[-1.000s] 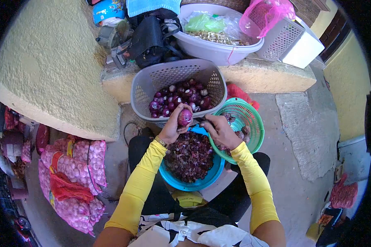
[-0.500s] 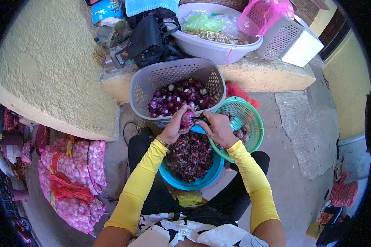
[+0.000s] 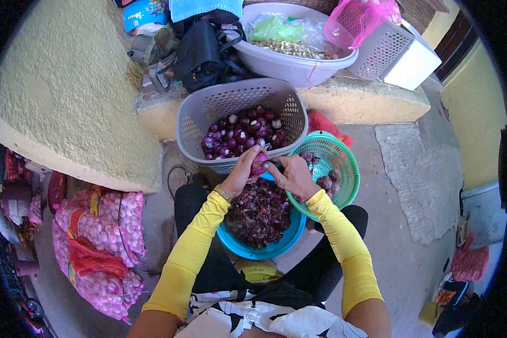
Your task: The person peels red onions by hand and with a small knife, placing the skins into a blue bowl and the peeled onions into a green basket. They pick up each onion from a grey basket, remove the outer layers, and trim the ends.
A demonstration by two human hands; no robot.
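Note:
My left hand (image 3: 240, 173) is closed around a red onion (image 3: 259, 164), its fingers wrapping the far side. My right hand (image 3: 297, 176) meets it from the right, gripping a small dark knife (image 3: 274, 165) against the onion; most of the knife is hidden by the fingers. Below both hands sits a blue basin (image 3: 265, 255) full of loose purple onion skins (image 3: 257, 217). Just beyond, a grey perforated basket (image 3: 187, 127) contains many shiny peeled red onions (image 3: 245, 135). A green colander (image 3: 352, 169) at the right, partly under my right wrist, has several dull, unpeeled onions (image 3: 325, 182).
Pink net sacks of garlic (image 3: 104, 225) lie at the left by a yellow wall (image 3: 56, 96). On a low ledge (image 3: 366, 104) stand a black bag (image 3: 200, 56), a large pale tub (image 3: 298, 70) and a white crate (image 3: 383, 50). Red netting (image 3: 324, 125) lies behind the colander.
The onion has turned a little in my left hand, and my right thumb and the knife have come closer over it. The containers stay in place.

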